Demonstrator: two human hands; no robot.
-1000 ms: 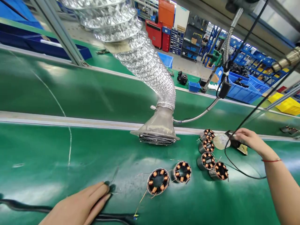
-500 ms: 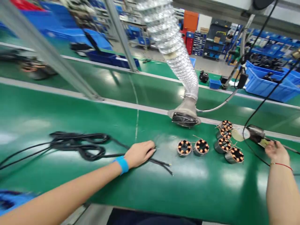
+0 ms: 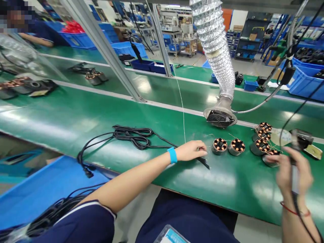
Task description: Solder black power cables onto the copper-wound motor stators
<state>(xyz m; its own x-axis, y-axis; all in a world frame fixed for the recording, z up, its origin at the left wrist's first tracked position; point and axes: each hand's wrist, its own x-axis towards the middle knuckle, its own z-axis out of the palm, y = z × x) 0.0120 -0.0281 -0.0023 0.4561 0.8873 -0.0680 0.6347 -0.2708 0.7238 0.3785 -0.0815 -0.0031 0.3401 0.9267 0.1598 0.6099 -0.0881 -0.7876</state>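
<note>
My left hand (image 3: pixel 192 150) rests on the table with its fingers curled over a black power cable (image 3: pixel 134 137). The cable's stripped ends (image 3: pixel 204 163) poke out past my fingers. A thin pale wire (image 3: pixel 182 108) hangs down to the back of this hand. Two stators with copper windings (image 3: pixel 219 145) stand just right of it. On the right, my right hand (image 3: pixel 295 168), blurred by motion, grips a soldering iron (image 3: pixel 295 179) by its handle, its cord trailing down along my wrist. Behind that hand, several more stators (image 3: pixel 260 146) are clustered, one partly covered by my fingers.
A fume duct (image 3: pixel 217 50) with a fan grille hangs over the back of the green table (image 3: pixel 162 172). An iron stand (image 3: pixel 301 138) and yellow sponge (image 3: pixel 313 152) sit at far right. At lower left, a blue bin (image 3: pixel 63 179) holds cables. A co-worker (image 3: pixel 37 30) is at upper left.
My right hand has drawn the soldering iron away from its stand, toward me and the stators. My left hand stays on the cable ends. The camera view has turned left.
</note>
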